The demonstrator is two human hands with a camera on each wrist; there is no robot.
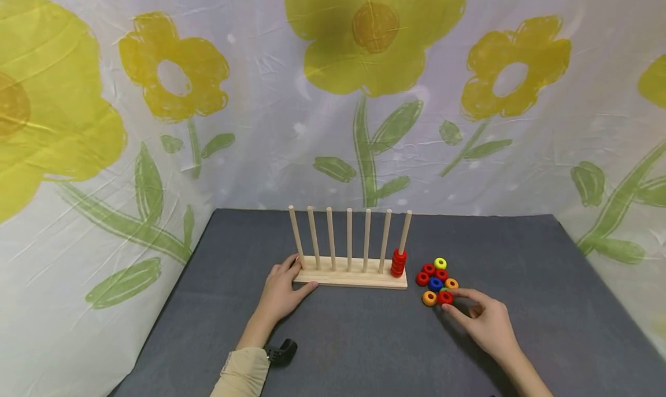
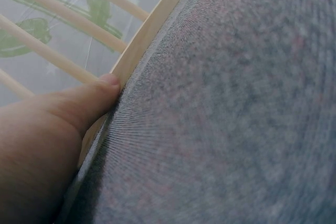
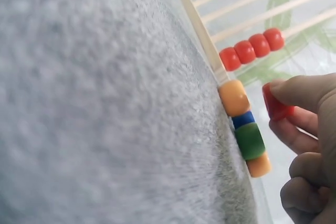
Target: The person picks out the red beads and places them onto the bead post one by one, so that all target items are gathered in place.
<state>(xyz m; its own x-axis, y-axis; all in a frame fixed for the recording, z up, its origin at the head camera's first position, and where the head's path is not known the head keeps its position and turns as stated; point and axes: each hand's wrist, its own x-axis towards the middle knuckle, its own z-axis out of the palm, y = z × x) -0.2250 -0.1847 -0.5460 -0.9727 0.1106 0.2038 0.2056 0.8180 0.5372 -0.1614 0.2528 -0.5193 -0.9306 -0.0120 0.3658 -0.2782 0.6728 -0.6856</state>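
A pale wooden peg stand [image 1: 354, 278] with a row of upright pegs stands mid-table. My left hand [image 1: 281, 290] grips the left end of its base, thumb on the front edge and fingers around the side. Several red rings [image 1: 398, 263] are stacked on the rightmost peg. To the right of the stand, my right hand [image 1: 489, 323] pinches a red ring [image 3: 276, 104] between thumb and fingers. In the right wrist view that ring is raised off the table, beside a green ring [image 3: 250, 141] and an orange ring [image 3: 234, 98].
Loose rings lie grouped right of the stand: a yellow ring [image 1: 440, 263], a blue ring [image 1: 435, 284], an orange ring [image 1: 429, 298] and several red ones. A dark grey cloth [image 1: 354, 339] covers the table. Behind hangs a flower-patterned curtain [image 1: 260, 125].
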